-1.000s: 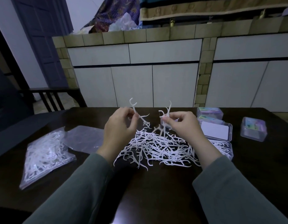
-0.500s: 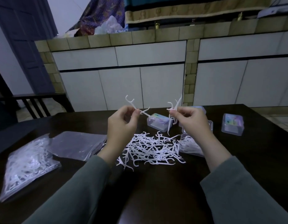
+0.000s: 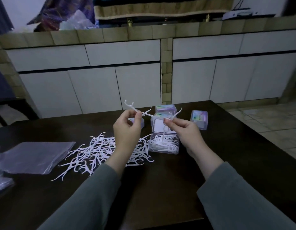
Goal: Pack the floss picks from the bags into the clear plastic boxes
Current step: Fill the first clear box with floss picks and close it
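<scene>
A heap of loose white floss picks (image 3: 100, 151) lies on the dark table (image 3: 227, 156). My left hand (image 3: 127, 130) is raised above the heap and pinches white floss picks (image 3: 135, 110) between thumb and fingers. My right hand (image 3: 183, 130) pinches a few more floss picks (image 3: 173, 116) above an open clear plastic box (image 3: 163, 143) that holds several picks; its lid (image 3: 160, 126) stands open behind. An empty flat plastic bag (image 3: 36, 155) lies at the left.
Closed clear boxes with coloured labels stand behind the hands (image 3: 165, 107) and to the right (image 3: 199, 118). The corner of another bag (image 3: 1, 181) shows at the far left edge. White cabinet doors and a tiled counter stand beyond the table.
The view has swung right and the table's contents have slid left in the picture. My right hand has shifted over the open box, and both hands still pinch floss picks.
</scene>
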Demonstrator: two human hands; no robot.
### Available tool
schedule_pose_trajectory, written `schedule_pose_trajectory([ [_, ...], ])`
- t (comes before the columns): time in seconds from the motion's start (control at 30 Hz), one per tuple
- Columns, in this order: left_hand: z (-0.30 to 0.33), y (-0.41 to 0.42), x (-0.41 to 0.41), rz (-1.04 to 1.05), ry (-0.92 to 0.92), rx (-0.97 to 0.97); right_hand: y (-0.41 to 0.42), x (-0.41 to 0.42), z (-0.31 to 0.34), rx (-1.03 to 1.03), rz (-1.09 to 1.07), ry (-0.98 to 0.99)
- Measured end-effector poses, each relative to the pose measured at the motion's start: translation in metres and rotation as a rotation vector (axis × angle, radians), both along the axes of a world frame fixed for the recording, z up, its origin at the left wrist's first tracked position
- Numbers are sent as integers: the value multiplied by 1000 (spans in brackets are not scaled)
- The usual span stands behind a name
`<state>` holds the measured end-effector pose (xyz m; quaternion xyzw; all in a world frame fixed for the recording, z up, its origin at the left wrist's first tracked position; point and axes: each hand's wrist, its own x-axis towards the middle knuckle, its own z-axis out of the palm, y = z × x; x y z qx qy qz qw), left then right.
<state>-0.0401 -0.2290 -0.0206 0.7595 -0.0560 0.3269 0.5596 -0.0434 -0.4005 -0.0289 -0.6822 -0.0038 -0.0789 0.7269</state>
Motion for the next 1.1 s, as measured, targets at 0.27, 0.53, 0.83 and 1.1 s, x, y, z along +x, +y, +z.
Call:
schedule_pose_trajectory([
  [0.27, -8, 8, 5, 25, 22, -44, 13, 13, -8, -404, -113, -122],
  [0.53, -11, 8, 4, 22, 23, 16, -9, 1, 2, -1304, -196, -153],
  [0.83, -11, 10, 5, 19, 5, -8, -3, 1, 6, -1402, -151, -137],
  [1.1, -7, -3, 1, -196, 109, -218, -25, -11, 1, -1306, -96, 25],
])
